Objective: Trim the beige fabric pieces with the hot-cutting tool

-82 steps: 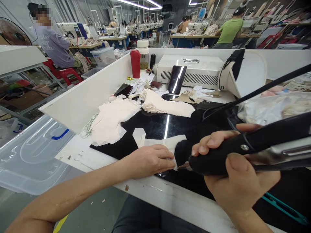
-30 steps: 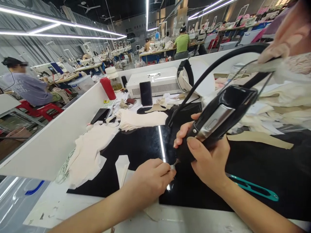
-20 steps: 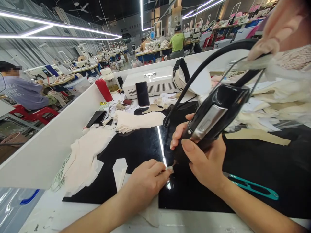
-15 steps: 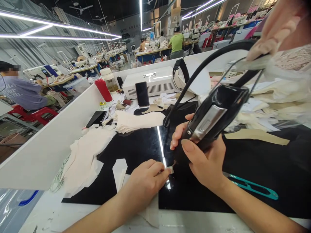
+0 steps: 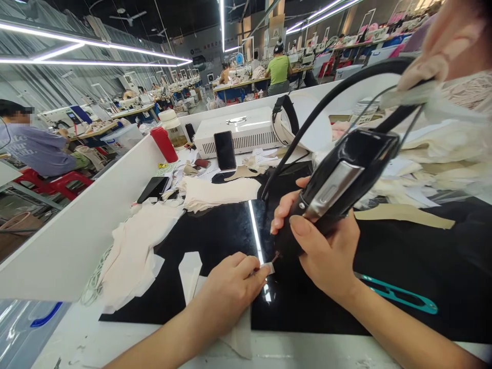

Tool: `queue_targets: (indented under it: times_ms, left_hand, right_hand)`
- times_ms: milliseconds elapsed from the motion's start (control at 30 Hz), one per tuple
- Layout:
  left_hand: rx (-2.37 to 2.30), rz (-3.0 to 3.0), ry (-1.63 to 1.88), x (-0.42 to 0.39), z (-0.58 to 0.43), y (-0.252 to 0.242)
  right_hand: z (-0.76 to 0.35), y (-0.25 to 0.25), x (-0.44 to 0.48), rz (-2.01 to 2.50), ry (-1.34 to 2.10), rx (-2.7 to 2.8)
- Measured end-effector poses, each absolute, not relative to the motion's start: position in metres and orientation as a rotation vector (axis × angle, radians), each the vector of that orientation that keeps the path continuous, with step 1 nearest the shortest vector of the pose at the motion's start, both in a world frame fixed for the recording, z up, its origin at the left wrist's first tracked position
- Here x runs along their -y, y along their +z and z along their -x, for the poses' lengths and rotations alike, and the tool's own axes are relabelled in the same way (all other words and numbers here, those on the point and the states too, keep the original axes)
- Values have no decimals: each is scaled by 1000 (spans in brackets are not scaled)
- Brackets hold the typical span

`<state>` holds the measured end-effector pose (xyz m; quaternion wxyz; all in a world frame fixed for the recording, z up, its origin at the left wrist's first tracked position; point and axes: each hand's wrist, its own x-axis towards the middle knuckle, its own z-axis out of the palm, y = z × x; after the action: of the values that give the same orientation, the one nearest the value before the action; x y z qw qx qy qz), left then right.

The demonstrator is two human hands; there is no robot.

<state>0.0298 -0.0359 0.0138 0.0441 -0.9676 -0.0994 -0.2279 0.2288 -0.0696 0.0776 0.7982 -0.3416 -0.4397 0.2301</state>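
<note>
My right hand [image 5: 326, 251] is wrapped round a black corded hand tool [image 5: 334, 179] with a silver lever along its side. The thin metal tip of the tool points down to the left, at the edge of a small pale piece [image 5: 271, 267], maybe fabric; I cannot tell whether they touch. Thumb and fingers of my left hand [image 5: 234, 279] pinch that piece against the glossy black mat [image 5: 215, 230]. Under my left forearm a pale strip [image 5: 240, 338] sticks out, and a white pointed piece [image 5: 189, 274] lies beside the hand. Teal thread snips [image 5: 403, 297] rest right of my right wrist.
Stacked cream fabric pieces [image 5: 134, 246] lie at left, with more [image 5: 221, 192] behind. A phone [image 5: 225, 150] leans on a white vented box [image 5: 238, 130]. A tan piece [image 5: 403, 215] and heaped cloth [image 5: 426, 169] are at right. The tool's black cable [image 5: 307, 123] arches overhead. Co-workers sit beyond the white partition.
The view has shifted very slightly. Both hands keep their holds, with the tool and the small pale piece in almost the same places.
</note>
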Motion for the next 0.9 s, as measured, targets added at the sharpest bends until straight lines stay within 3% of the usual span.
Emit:
queue_targets:
  times_ms: [900]
  left_hand:
    - [388,2998,-643,38,-32,21]
  right_hand:
    - [-227,69,81,702,547,919]
